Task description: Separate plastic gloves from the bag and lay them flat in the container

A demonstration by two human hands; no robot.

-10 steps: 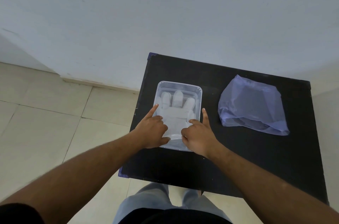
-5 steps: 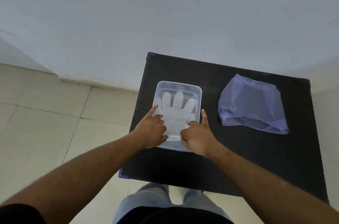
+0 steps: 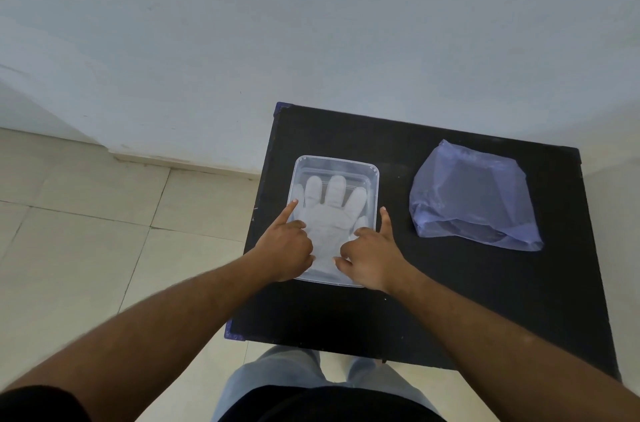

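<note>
A clear plastic container (image 3: 335,159) sits on the left half of the black table (image 3: 450,300). A translucent white plastic glove (image 3: 332,214) lies flat inside it, its fingers spread and pointing away from me. My left hand (image 3: 285,247) grips the glove's near left edge with thumb and curled fingers, its index finger stretched along the container's left rim. My right hand (image 3: 374,257) holds the near right edge the same way, with its index finger outside the right rim. A crumpled purple plastic bag (image 3: 471,200) lies to the right, apart from both hands.
The table stands against a pale wall (image 3: 311,23), with tiled floor (image 3: 86,231) to its left. My legs (image 3: 304,383) are at the table's near edge. Bare black tabletop lies between the container and the bag and in front of both.
The glove's fingers have spread out and now lie flatter in the container. Both hands stayed at its near end, shifting only slightly. The bag has not moved.
</note>
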